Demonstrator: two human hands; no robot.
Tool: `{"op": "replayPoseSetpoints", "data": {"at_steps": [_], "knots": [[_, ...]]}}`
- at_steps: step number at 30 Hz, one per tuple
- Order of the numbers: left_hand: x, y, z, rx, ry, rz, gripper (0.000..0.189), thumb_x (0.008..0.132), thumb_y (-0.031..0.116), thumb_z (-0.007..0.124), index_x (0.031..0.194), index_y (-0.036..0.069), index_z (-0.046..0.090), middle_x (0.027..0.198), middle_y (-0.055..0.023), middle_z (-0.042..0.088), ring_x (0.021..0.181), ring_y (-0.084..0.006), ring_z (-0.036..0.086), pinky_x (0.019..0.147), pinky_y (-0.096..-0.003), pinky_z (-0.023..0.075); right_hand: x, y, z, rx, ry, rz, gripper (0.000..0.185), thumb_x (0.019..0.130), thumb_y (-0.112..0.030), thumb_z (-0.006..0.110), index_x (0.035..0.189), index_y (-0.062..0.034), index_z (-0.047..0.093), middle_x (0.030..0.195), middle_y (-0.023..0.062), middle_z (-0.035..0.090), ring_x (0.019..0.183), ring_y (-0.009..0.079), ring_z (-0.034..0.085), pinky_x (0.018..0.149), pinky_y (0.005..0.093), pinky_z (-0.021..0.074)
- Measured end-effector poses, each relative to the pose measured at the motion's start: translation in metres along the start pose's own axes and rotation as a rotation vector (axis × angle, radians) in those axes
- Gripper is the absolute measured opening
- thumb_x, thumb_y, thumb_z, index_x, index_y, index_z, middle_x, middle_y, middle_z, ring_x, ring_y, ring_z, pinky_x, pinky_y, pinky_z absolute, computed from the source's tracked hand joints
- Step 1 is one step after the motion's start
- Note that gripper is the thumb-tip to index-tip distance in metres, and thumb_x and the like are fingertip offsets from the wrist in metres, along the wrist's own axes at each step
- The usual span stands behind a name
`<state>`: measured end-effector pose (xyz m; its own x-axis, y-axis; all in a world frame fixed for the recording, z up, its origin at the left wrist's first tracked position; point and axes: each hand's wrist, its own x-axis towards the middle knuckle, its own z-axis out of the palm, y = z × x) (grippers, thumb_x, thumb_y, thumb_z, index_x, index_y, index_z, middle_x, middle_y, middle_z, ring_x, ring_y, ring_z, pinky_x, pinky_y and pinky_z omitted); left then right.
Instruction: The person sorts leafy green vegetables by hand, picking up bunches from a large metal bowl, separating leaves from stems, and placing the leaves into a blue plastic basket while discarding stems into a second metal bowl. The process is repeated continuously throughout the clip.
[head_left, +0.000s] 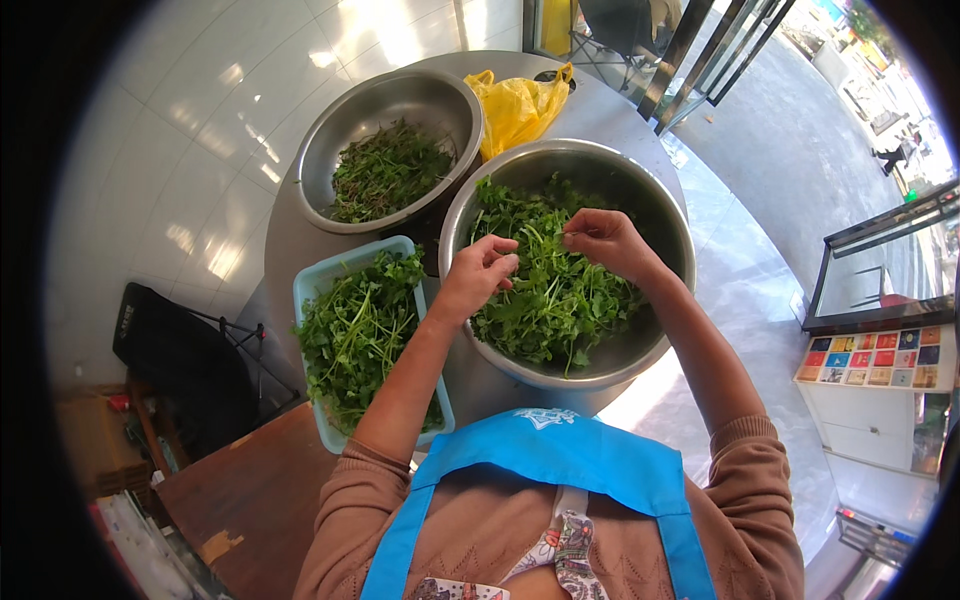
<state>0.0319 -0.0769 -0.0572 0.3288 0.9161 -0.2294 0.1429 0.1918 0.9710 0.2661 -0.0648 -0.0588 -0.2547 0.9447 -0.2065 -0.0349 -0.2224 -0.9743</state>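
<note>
A large steel basin in front of me holds leafy green herbs that look like cilantro. My left hand is over the basin's left side, fingers curled; whether it holds a stem cannot be told. Above the herbs, my right hand pinches a thin stem between thumb and fingertips. A light blue plastic basket, left of my left forearm, is heaped with more green herbs. Behind it, a second steel basin contains a lower pile of stems and trimmings.
All containers stand on a round grey table. A yellow plastic bag lies between the basins at the back. On the left are a black folding chair and a brown wooden board. Glass doors stand beyond the table.
</note>
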Motion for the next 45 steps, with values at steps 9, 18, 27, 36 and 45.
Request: {"op": "replayPoseSetpoints", "data": {"at_steps": [9,18,27,36,45], "knots": [[0.009,-0.007,0.041,0.108,-0.035,0.188,0.019,0.084,0.018,0.066,0.089,-0.001,0.065,0.073,-0.0047,0.065,0.066,-0.0095,0.059,0.059,-0.0236,0.0456,0.005,0.014,0.000,0.071,0.041,-0.141,0.012,0.089,-0.014,0.060,0.090,-0.0032,0.057,0.069,-0.0030,0.056,0.055,0.0037,0.053,0.050,0.0182,0.0423],[0.007,0.001,0.021,-0.364,-0.171,0.017,0.026,0.094,0.022,0.050,0.099,0.000,0.064,0.078,-0.0090,0.066,0.063,-0.0105,0.059,0.058,-0.0210,0.0476,0.003,-0.008,0.020,0.270,0.062,-0.130,0.014,0.089,-0.013,0.059,0.096,-0.0014,0.055,0.074,0.0007,0.059,0.054,0.0061,0.055,0.048,0.0189,0.0433],[0.008,-0.003,0.005,-0.665,-0.320,-0.127,0.033,0.096,0.024,0.042,0.108,-0.003,0.058,0.078,-0.0116,0.065,0.060,-0.0130,0.060,0.057,-0.0226,0.0489,-0.006,-0.004,0.029,0.311,0.034,-0.089,0.041,0.080,0.002,0.051,0.120,-0.0041,0.052,0.097,0.0041,0.062,0.069,0.0079,0.060,0.061,0.0217,0.0497],[-0.018,0.026,0.019,-0.756,-0.018,-0.197,0.045,0.098,0.035,0.040,0.113,-0.004,0.055,0.078,-0.0161,0.065,0.059,-0.0167,0.061,0.055,-0.0250,0.0501,0.014,0.031,-0.006,0.034,0.171,-0.155,0.013,0.089,-0.009,0.056,0.097,0.0005,0.058,0.076,0.0048,0.065,0.050,0.0058,0.054,0.046,0.0180,0.0429],[-0.010,0.002,0.007,-0.821,-0.053,-0.298,0.039,0.094,0.037,0.048,0.106,0.002,0.059,0.083,-0.0156,0.066,0.059,-0.0169,0.061,0.055,-0.0270,0.0494,-0.018,-0.037,0.002,0.444,0.353,-0.004,0.014,0.092,-0.014,0.054,0.091,-0.0008,0.057,0.071,0.0058,0.063,0.044,0.0069,0.050,0.041,0.0188,0.0390]]}}
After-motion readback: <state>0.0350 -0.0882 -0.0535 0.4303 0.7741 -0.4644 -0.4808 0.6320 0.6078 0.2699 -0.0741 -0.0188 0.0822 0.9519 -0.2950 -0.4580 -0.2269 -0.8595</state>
